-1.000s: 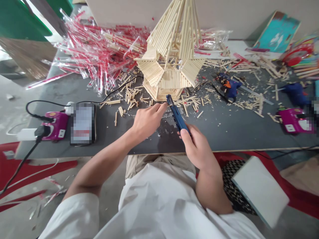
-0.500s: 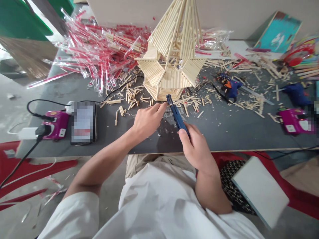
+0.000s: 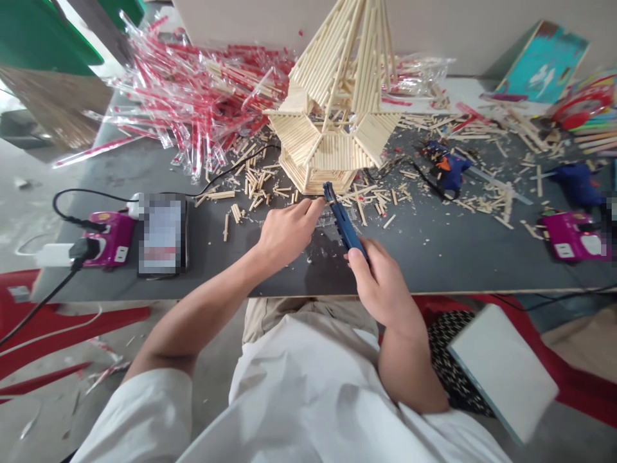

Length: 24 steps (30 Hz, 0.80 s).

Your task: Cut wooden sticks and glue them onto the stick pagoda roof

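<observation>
Right fingers [image 3: 357, 258] wrap my blue tool [image 3: 346, 225] toward eleven o'clock; left fingers' [image 3: 308, 212] pinch unclear; likely cutting, next needing steadiness.

- kinda messy dark grey tabletop [image 3: 482, 257]
- stick pagoda [image 3: 332, 151] standing on it
- plastic wrappers [image 3: 197, 90] heaped left of the pagoda
- stick offcuts [image 3: 236, 213] scattered by its base
- smartphone [image 3: 162, 235] front-left of it
- blue glue gun [image 3: 454, 175] right of it
</observation>
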{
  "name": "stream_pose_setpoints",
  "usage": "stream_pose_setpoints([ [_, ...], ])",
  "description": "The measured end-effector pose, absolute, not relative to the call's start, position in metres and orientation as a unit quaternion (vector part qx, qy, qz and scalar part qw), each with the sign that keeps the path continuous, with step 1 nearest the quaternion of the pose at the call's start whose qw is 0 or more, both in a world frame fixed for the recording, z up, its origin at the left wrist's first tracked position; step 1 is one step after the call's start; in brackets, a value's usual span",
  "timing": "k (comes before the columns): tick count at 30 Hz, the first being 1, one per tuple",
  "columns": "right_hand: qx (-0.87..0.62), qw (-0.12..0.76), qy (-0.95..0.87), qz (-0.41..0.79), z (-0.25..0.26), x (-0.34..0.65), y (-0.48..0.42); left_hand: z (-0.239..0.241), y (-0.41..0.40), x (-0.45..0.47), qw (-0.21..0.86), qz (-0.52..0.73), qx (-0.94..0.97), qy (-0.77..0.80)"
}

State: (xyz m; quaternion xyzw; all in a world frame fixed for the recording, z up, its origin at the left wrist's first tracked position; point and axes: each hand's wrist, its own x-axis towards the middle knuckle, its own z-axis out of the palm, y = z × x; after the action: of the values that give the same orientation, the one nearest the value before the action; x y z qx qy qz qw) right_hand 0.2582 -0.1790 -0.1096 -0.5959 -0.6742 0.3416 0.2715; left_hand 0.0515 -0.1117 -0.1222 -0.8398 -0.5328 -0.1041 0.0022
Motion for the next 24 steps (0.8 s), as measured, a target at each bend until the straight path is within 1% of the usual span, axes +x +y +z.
stream_pose_setpoints([
  [9,-0.595,0.27,-0.679,0.335,-0.1098,0.2567,-0.1787,-0.1193,-0.1115,0.053,-0.013,-0.087,-0.835,-0.543],
  [14,-0.59,0.278,-0.667,0.36,-0.1127,0.2572,-0.1783,-0.1204,-0.1111,0.0525,-0.002,-0.097,-0.837,-0.538],
  [18,-0.592,0.283,-0.664,0.359,-0.1146,0.2579,-0.1793,-0.119,-0.1116,0.0519,-0.013,-0.096,-0.838,-0.538],
  [24,-0.591,0.286,-0.642,0.396,-0.1141,0.2637,-0.1783,-0.116,-0.1129,0.0524,-0.005,-0.09,-0.839,-0.536],
])
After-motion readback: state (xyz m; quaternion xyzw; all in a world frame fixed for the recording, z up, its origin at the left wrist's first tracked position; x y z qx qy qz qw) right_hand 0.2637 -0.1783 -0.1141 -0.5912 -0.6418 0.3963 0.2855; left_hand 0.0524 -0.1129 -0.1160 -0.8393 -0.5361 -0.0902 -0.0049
